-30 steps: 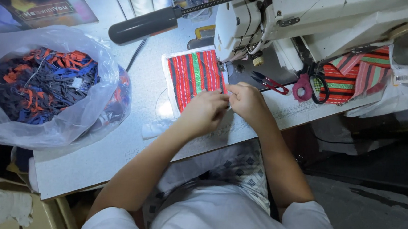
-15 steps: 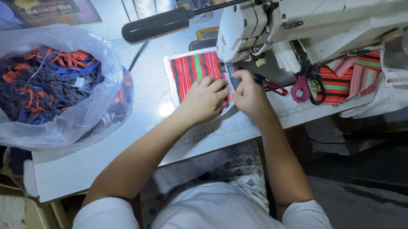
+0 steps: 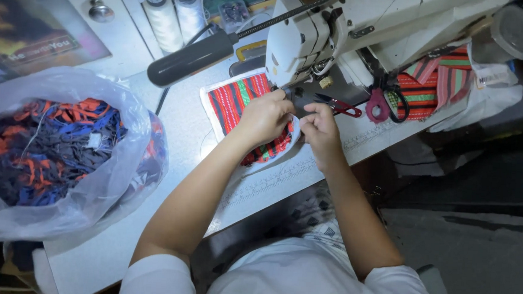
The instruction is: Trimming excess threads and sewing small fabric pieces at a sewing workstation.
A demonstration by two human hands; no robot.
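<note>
The person is sitting at a white sewing machine (image 3: 341, 31) on a pale table (image 3: 171, 135), and both hands are working right at the needle end. The left hand (image 3: 266, 117) is lying curled on top of a red striped fabric piece (image 3: 234, 100) with a white edge, fingers bent down and pressing it flat against the table. Most of the piece is sticking out to the far left of that hand, and a bit of it is peeking out on the near side under the wrist too. The right hand (image 3: 318, 127) is sitting just beside the left one, touching or almost touching it, with thumb and fingers drawn together at the right edge of the fabric. It's looking like a pinch on the white edge, but the fingertips are hidden, so it's hard to tell for sure.

Just right of the hands, small red-handled snips (image 3: 339, 106) are lying on the machine bed, and pink-handled scissors (image 3: 385, 103) are resting a little further right. More striped fabric (image 3: 428, 84) is piling up past those. Far left, a big clear plastic bag (image 3: 61, 153) is holding a tangle of blue, orange and dark strips. Two white thread cones (image 3: 176, 14) are standing at the far side, near a dark cylindrical lamp (image 3: 191, 58).
</note>
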